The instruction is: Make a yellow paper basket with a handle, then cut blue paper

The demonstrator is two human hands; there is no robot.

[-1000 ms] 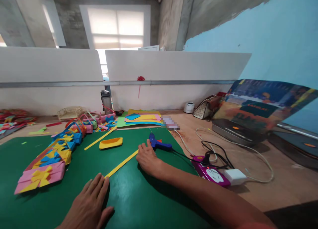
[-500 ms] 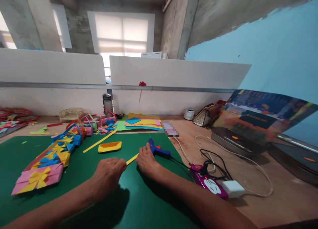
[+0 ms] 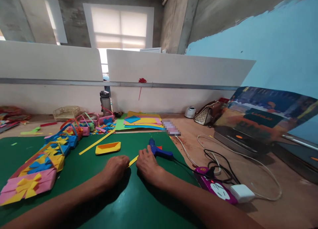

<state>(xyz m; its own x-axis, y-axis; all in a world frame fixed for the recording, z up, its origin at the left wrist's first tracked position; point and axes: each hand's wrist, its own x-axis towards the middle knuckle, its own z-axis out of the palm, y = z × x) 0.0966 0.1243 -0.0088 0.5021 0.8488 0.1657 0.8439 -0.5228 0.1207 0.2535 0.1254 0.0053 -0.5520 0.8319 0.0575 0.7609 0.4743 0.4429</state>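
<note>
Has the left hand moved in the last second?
Yes. Judged against the glue gun lying on the mat, the left hand has moved forward and rightward, closer to the gun.

From where I stand, both bare arms reach forward and slant inward. The left forearm [image 3: 74, 199] comes in low from the person's left, ending in a left hand [image 3: 115, 169] curled into a fist, knuckles uppermost, its fingertips tucked out of sight. The right forearm [image 3: 193, 199] angles in from the other side. Its right hand [image 3: 148, 164] faces palm down, fingers bent and close together, pointing away from the body. The two hands sit near each other, not touching.
</note>
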